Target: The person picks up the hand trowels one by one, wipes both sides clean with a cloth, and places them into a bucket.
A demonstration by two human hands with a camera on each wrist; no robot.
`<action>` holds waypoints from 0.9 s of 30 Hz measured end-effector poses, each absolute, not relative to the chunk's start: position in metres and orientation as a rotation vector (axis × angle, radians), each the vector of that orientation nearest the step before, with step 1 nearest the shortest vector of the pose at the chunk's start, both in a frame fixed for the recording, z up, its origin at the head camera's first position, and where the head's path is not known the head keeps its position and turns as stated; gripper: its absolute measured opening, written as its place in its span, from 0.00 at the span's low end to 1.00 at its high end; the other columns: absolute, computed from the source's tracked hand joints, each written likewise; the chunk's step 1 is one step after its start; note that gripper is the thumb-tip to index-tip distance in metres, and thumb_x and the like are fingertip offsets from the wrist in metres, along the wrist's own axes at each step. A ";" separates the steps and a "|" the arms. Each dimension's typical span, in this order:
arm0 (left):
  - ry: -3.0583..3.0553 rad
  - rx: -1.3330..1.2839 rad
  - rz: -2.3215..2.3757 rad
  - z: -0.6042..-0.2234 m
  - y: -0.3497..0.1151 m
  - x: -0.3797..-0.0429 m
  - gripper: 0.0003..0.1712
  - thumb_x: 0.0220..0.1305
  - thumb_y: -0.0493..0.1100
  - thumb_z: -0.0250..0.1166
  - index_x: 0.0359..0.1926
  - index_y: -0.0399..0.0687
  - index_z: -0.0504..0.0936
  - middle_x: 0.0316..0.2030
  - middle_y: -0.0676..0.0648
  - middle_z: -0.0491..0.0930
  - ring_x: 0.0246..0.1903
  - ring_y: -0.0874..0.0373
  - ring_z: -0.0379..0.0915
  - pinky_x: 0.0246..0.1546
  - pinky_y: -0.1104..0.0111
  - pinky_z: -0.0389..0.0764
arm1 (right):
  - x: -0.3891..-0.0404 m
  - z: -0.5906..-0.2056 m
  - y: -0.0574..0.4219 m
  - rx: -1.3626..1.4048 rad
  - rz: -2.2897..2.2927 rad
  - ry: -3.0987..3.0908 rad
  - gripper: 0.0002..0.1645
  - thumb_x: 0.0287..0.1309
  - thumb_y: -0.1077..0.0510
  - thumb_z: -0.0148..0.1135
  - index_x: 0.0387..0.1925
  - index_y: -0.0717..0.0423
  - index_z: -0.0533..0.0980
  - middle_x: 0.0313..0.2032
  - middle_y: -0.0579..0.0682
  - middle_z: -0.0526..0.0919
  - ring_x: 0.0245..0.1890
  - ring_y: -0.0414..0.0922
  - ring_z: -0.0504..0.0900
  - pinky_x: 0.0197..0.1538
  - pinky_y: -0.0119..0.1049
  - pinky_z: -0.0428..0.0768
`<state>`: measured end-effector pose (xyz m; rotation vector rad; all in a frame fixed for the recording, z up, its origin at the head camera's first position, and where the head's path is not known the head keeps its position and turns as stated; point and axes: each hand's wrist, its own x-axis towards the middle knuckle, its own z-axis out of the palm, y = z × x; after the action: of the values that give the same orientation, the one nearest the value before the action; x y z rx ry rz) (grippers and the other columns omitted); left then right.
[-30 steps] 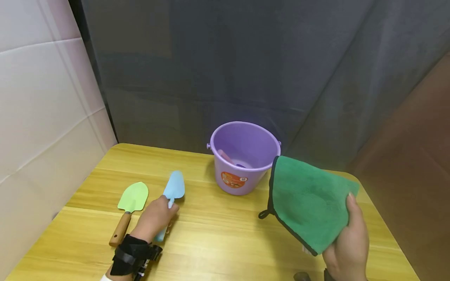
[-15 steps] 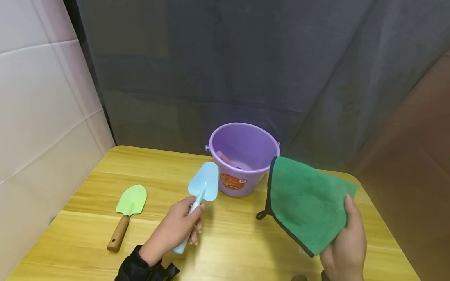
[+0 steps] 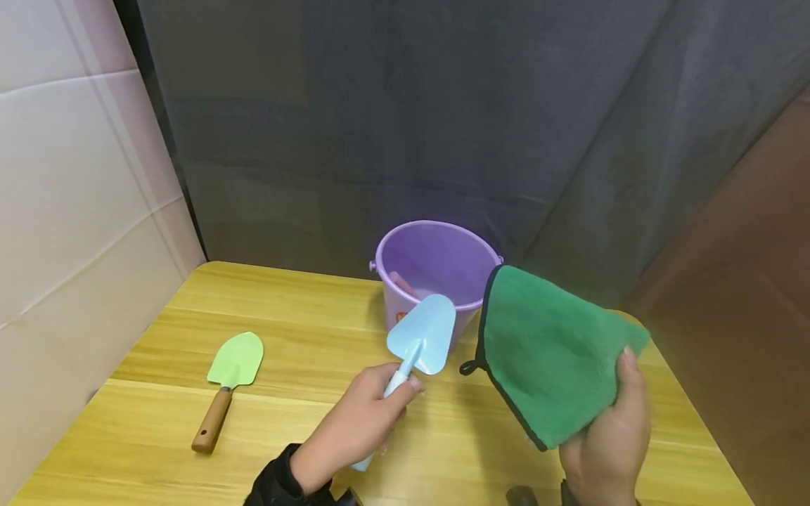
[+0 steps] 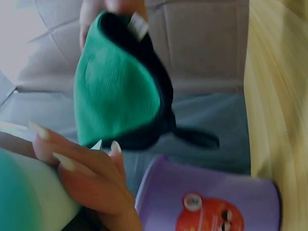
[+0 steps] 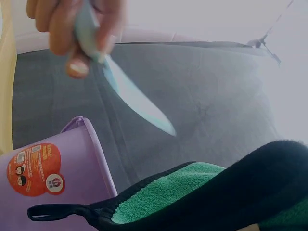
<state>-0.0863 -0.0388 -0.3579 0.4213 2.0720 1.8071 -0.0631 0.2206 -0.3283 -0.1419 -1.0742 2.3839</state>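
The blue trowel (image 3: 420, 336) is being held by its handle in the curled fingers of the left hand (image 3: 361, 429), raised off the bench (image 3: 304, 450) with its blade just in front of the purple bucket (image 3: 436, 263). The green cloth (image 3: 553, 355) is being pinched at one corner by the right hand (image 3: 604, 443) and is being kept spread just beside the blade, apart from it. Wiping is judged as not yet begun; the green trowel (image 3: 229, 383) is lying untouched at bench left, and a pink item is being seen dimly inside the bucket.
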 end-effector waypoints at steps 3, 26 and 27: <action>2.035 0.428 1.822 -0.353 -0.026 -0.084 0.14 0.74 0.49 0.54 0.38 0.42 0.74 0.17 0.53 0.64 0.10 0.62 0.58 0.10 0.73 0.64 | -0.065 -0.321 0.201 -0.170 2.273 -1.121 0.22 0.77 0.50 0.45 0.60 0.62 0.70 0.52 0.54 0.78 0.48 0.45 0.82 0.47 0.38 0.86; 2.571 0.634 1.574 -0.345 0.008 -0.070 0.12 0.71 0.56 0.60 0.35 0.56 0.74 0.19 0.61 0.65 0.18 0.69 0.61 0.20 0.73 0.66 | -0.067 -0.338 0.157 0.247 1.129 -1.851 0.17 0.72 0.66 0.47 0.32 0.73 0.78 0.20 0.47 0.74 0.24 0.30 0.69 0.28 0.24 0.71; 2.588 0.637 1.563 -0.345 0.008 -0.070 0.12 0.70 0.56 0.61 0.35 0.55 0.74 0.18 0.61 0.65 0.18 0.70 0.61 0.20 0.73 0.66 | -0.068 -0.339 0.155 0.286 1.066 -1.850 0.16 0.72 0.65 0.48 0.37 0.73 0.80 0.24 0.51 0.79 0.27 0.30 0.74 0.32 0.23 0.75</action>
<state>-0.0695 0.0082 -0.3450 0.6368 2.5883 1.5631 -0.0675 0.1552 -0.3385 0.2859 -1.8501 1.0659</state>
